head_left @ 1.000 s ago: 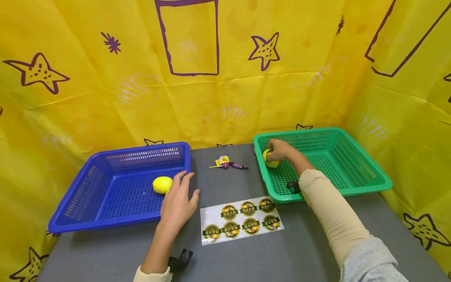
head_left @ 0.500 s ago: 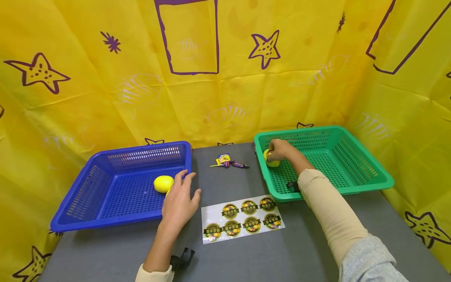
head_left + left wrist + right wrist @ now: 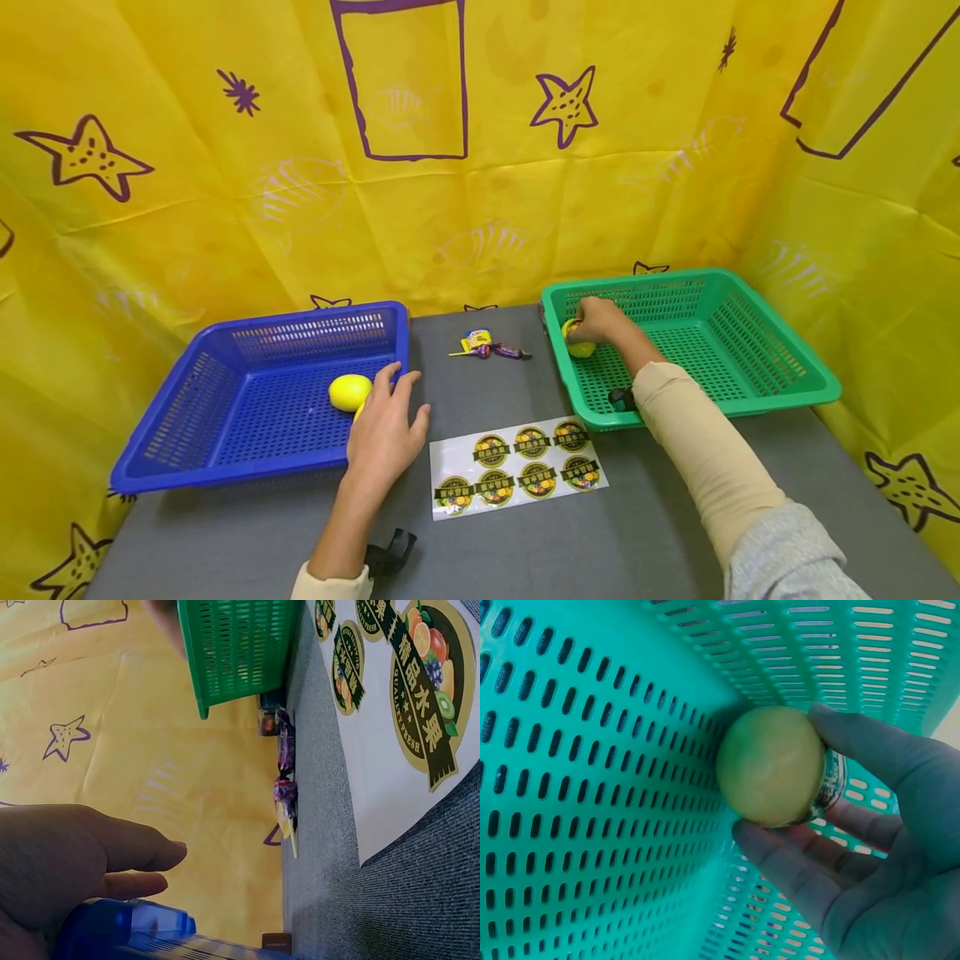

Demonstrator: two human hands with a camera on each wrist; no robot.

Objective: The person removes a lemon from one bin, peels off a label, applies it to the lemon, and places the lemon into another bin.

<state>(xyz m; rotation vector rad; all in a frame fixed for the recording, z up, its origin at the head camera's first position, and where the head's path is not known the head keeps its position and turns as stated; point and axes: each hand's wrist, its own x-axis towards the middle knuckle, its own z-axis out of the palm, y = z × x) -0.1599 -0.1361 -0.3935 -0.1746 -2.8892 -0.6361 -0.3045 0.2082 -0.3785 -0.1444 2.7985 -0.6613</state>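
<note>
R hand (image 3: 596,321) curls round a yellow lemon (image 3: 771,765) w/ a sticker on it, low inside the green basket (image 3: 780,375), near its far-left corner. L hand (image 3: 386,425) lies relaxed, fingers straight, on the blue basket (image 3: 187,467) rim at its near-right corner, holding nothing; a 2nd lemon (image 3: 349,392) sits just beside the fingertips, inside. Count: 2 lemons, 2 baskets, 1 sticker sheet (image 3: 517,467) w/ 6 round labels between the baskets, a few candies (image 3: 491,346) behind it.
</note>
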